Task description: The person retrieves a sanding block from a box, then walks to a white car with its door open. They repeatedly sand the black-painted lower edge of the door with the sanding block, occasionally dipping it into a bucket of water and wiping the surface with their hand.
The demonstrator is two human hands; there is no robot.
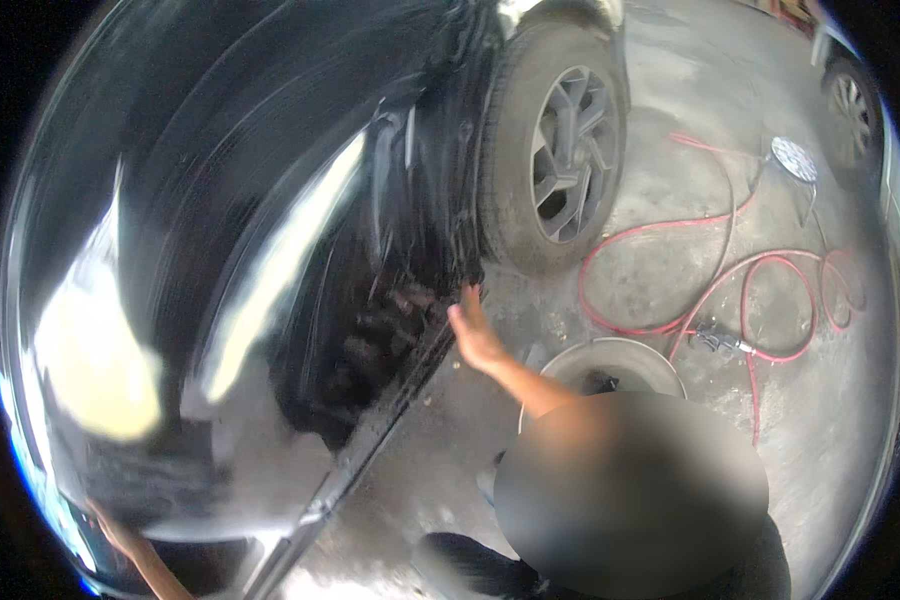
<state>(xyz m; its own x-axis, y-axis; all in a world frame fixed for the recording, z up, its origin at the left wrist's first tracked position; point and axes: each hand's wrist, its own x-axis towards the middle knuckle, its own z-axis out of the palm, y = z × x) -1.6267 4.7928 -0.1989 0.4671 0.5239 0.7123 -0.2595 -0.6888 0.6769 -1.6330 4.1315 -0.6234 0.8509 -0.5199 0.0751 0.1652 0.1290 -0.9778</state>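
A glossy black car panel (270, 230) with whitish streaks fills the left side. At the panel's lower edge, just behind the wheel (568, 155), is my right hand (477, 335). Its thumb stands apart from the stretched fingers, and the fingertips touch a dark patch at the edge that I cannot make out. A blurred oval hides the rest of that arm. At the lower left rim my left hand (117, 532) rests against the panel with fingers extended, small and partly unclear. Nothing shows in it.
Beside my right forearm stands a round pale basin (660, 362) with something dark inside. A red hose (610, 312) loops over the grey concrete floor, near a round perforated stool top (794, 159). Another vehicle's wheel (850, 108) is at the far right. A dark-clothed knee (470, 562) shows below.
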